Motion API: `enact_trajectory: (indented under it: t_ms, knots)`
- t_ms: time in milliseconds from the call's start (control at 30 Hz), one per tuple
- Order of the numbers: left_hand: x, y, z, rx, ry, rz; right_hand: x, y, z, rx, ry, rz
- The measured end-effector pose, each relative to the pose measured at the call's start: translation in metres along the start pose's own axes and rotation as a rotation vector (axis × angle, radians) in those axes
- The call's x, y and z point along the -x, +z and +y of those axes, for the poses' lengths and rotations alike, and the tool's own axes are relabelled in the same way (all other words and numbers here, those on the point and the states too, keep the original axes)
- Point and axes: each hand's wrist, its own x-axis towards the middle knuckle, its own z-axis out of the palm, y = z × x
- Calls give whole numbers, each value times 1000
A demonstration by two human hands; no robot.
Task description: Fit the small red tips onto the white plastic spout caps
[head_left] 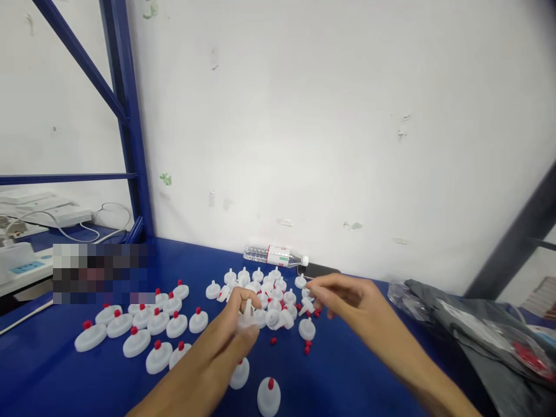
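Observation:
My left hand (226,341) is closed around a white nozzle cap (248,317), its bare spout pointing up between thumb and fingers. Right of it, my right hand (354,298) hovers at the pile's edge with thumb and fingertips brought together; whatever is between them, if anything, is too small to make out. Behind and between the hands lies a heap of white nozzle caps (273,317) without red tips. Small loose red tips (307,346) lie below my right fingers. To the left stand several white caps with red tips (157,356), partly hidden by my left forearm.
A clear plastic bottle (278,255) lies along the wall, with a dark flat object (321,270) beside it. Grey and clear plastic bags (473,330) cover the right side. Blue posts (130,127), white power strips and cables (39,260) are at the left.

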Motion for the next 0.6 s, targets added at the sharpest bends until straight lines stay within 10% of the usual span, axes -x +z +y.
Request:
enact_trajectory:
  t_ms: [600]
  knots:
    - [8, 20, -2, -355, 113, 64, 18, 61, 31, -210, -89, -12]
